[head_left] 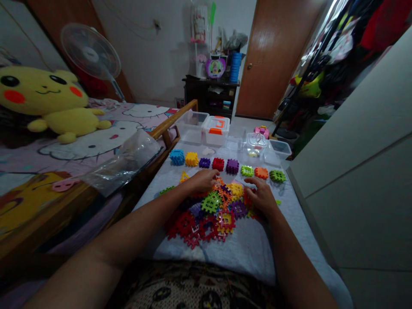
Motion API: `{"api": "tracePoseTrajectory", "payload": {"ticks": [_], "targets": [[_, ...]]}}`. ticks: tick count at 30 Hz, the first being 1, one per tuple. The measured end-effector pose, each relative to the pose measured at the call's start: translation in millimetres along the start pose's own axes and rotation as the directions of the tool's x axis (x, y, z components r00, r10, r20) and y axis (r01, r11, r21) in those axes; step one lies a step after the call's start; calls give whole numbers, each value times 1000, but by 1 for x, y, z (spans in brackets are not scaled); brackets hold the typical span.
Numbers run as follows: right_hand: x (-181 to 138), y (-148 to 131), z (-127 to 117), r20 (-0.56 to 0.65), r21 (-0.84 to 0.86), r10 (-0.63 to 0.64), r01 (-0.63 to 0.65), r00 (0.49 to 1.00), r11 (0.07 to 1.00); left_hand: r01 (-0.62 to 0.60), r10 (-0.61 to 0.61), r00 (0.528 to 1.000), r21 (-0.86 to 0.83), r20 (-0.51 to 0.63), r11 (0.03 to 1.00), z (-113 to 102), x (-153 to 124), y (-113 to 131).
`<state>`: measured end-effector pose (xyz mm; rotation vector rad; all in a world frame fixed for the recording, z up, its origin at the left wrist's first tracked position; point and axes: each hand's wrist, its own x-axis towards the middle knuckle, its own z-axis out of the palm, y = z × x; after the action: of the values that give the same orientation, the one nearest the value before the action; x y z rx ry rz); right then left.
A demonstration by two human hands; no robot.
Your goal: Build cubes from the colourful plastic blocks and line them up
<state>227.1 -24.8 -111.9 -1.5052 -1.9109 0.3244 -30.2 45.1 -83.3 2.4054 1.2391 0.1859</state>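
Note:
A loose pile of colourful plastic interlocking building pieces lies before me, with a green piece [211,202], red pieces [185,224], a yellow piece [236,190] and a purple piece [238,209] among them. Over the pile's upper left reaches my left hand [204,180], its fingers stretched out beside orange pieces [224,191]. My right hand [262,196] is at the pile's right edge, fingers apart; nothing shows held in it. Behind both hands runs a row of same-colour stacks, including a blue stack [177,157], a yellow stack [192,159], a red stack [218,164] and an orange stack [261,173].
Clear plastic boxes [192,128] stand at the table's far end, one lidded box with orange clips [217,130] among them. To the left, a wooden bed rail [174,120] and a plastic bag [125,161] border the cloth-covered table [251,244]. A pale cabinet [360,184] flanks the right.

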Motion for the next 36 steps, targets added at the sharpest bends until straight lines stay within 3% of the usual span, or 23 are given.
{"api": "tracePoseTrajectory", "payload": {"ticks": [8,14,17,20,25,29,36], "targets": [[-2,-19,10,82,-31,-132,135,988,990,33,-47,995,-159,-83,987,-2,-1,-3],[-2,-24,12,103,-8,-147,148,984,989,-66,-3,945,-198,-326,978,-11,-12,5],[-2,-25,12,52,73,-101,97,993,993,-169,101,913,-141,-395,976,-14,-19,17],[-2,-29,11,41,260,-33,21,999,965,-281,200,888,-145,-415,949,-12,-23,31],[-2,-37,4,202,608,0,-126,979,784,-400,258,869,-291,-422,869,-6,-24,45],[-2,-41,-2,299,713,-29,-203,954,671,-434,291,864,-314,-412,844,-9,-27,46],[-3,-41,2,430,719,-43,-314,902,620,-356,261,905,-262,-335,897,-16,-38,30]]}}
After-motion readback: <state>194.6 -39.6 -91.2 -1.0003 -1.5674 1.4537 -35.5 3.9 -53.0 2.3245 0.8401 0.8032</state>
